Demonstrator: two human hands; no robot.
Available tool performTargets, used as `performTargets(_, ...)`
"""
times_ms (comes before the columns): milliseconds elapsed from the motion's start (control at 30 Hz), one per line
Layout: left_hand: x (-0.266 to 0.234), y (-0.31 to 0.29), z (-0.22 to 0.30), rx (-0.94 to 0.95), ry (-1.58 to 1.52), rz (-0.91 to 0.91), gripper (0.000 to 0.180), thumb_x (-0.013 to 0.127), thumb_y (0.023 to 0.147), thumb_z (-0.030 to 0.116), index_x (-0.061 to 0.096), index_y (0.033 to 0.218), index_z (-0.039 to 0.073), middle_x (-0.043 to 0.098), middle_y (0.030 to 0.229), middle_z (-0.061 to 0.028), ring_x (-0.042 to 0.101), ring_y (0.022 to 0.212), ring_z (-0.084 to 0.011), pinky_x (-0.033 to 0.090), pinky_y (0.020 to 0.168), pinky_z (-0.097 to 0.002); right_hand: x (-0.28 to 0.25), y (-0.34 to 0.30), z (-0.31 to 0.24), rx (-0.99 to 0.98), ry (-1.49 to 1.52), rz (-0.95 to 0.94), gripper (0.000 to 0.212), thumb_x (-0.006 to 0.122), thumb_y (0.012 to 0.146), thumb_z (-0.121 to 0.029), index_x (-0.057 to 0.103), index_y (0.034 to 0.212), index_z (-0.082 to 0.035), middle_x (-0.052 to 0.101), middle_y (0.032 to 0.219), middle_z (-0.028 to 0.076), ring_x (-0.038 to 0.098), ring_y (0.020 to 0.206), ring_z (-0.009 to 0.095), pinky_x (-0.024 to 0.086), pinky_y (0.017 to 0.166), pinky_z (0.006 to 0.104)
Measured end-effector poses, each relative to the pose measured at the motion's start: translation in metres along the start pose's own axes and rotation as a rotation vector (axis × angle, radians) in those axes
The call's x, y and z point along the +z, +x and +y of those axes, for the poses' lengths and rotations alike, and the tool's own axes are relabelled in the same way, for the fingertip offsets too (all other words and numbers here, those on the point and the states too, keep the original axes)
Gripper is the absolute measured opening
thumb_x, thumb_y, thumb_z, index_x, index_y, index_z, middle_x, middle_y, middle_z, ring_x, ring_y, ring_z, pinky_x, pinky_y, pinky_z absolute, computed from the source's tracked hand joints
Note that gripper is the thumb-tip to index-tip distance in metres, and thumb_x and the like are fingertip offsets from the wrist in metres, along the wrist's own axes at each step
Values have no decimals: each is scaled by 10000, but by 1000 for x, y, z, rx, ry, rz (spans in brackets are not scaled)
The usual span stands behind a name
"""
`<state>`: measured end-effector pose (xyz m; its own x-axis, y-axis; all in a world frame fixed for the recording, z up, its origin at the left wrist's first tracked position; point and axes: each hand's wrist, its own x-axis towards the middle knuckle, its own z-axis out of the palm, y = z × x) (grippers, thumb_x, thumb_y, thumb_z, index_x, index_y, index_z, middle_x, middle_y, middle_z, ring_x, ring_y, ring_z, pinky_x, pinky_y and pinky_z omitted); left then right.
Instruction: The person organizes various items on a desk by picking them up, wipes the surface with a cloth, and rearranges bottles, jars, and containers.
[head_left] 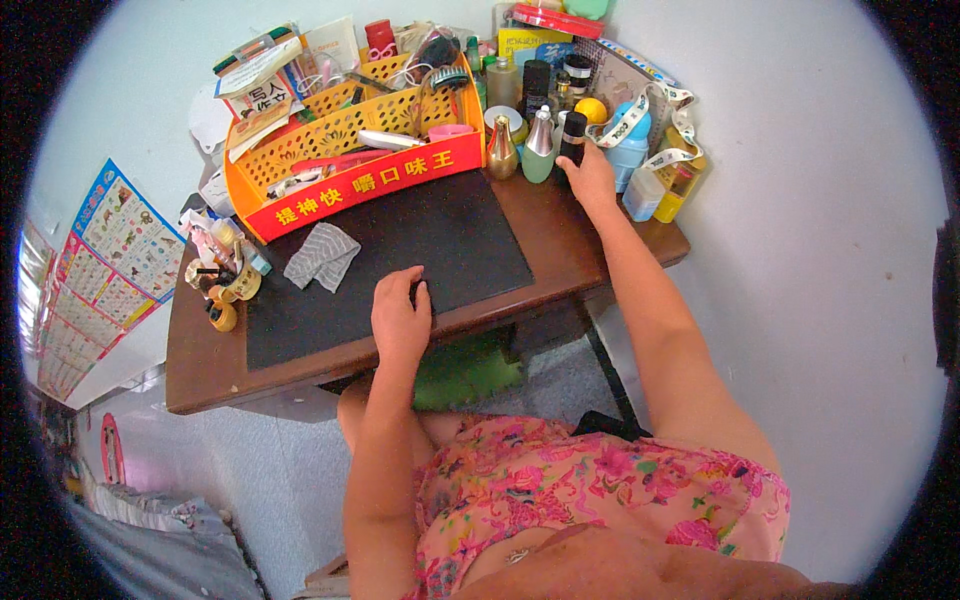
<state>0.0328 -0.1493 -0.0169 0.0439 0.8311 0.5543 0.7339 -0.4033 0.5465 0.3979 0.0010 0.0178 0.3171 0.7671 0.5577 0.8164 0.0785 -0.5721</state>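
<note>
At the back right of the desk, my right hand [590, 178] is closed round a small dark bottle [573, 131] with a black cap, which stands upright among other bottles. Just left of it are a silver-topped pale green bottle [538, 155] and a gold bottle [501, 152]. My left hand [402, 308] rests on the black mat [455, 240] near the front edge, fingers loosely bent, thumb apart, nothing visible in it. Beyond it to the left lies a folded grey striped cloth [323, 257] on the mat.
A red and yellow perforated box [365, 190] full of odds and ends fills the back of the desk [580, 245]. Small jars and a cup [240, 282] crowd the left edge. A blue bottle [627, 150] and a yellow bottle [680, 190] stand right, near the wall.
</note>
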Motion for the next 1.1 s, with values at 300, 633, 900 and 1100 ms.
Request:
performTargets(300, 1, -2, 0, 21, -6, 7, 215, 647, 934, 104, 695, 1134, 42, 690, 1114, -148, 625, 1101, -341, 505, 962, -436, 8, -3, 9, 99, -208, -168, 574, 799, 830, -303, 603, 1219, 70, 685, 1105, 299, 660, 1056, 455, 530, 909, 515)
performTargets(633, -1, -2, -8, -6, -28, 16, 225, 662, 926, 123, 709, 1132, 48, 706, 1102, -155, 644, 1069, -358, 512, 959, -439, 39, 22, 26, 112, -145, -221, 521, 766, 831, -248, 610, 1237, 37, 720, 1050, 258, 680, 1031, 429, 545, 890, 494)
performTargets(900, 17, -1, -9, 41, -193, 98, 228, 676, 911, 151, 727, 1118, 68, 714, 1081, -171, 656, 1025, -379, 520, 938, -465, 22, 5, 89, -248, -176, -5, 310, 702, 921, -194, 634, 1162, -13, 712, 1035, 226, 685, 944, 417, 540, 861, 488)
performTargets(1100, -21, -15, -30, -189, -474, 251, 224, 650, 967, 88, 707, 1181, 55, 729, 1085, -124, 708, 990, -236, 553, 859, -342, 12, -88, -58, -409, 187, -129, 187, 617, 983, -129, 649, 1148, -48, 703, 1076, 164, 696, 950, 336, 542, 843, 416)
